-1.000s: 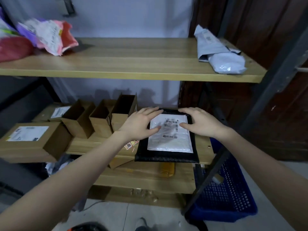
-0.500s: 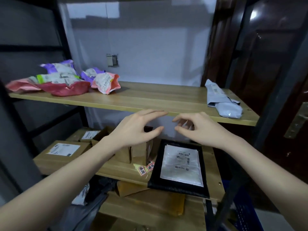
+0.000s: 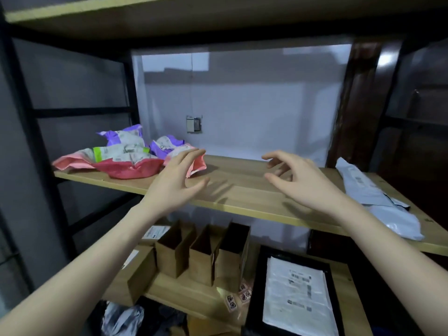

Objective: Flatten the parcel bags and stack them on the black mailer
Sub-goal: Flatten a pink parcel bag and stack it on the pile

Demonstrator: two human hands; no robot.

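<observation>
The black mailer [image 3: 257,287] lies flat on the lower shelf at bottom right, with a white parcel bag [image 3: 297,297] flat on top of it. A crumpled pile of pink and purple parcel bags [image 3: 121,156] sits at the left of the middle shelf. My left hand [image 3: 178,180] hovers open just right of that pile, fingers near a pink bag [image 3: 200,163]. My right hand [image 3: 298,180] is open above the bare middle of the shelf, holding nothing. Grey parcel bags [image 3: 378,200] lie at the shelf's right end.
The wooden middle shelf [image 3: 242,190] has a black metal frame [image 3: 26,112] on the left. Open brown cardboard boxes [image 3: 201,253] stand on the lower shelf left of the mailer, with small stickers [image 3: 238,294] beside them. Another shelf board runs overhead.
Both hands have lifted off the white bag on the black mailer and risen to the middle shelf. The view has tilted upward, and my left hand has moved toward the pink bags.
</observation>
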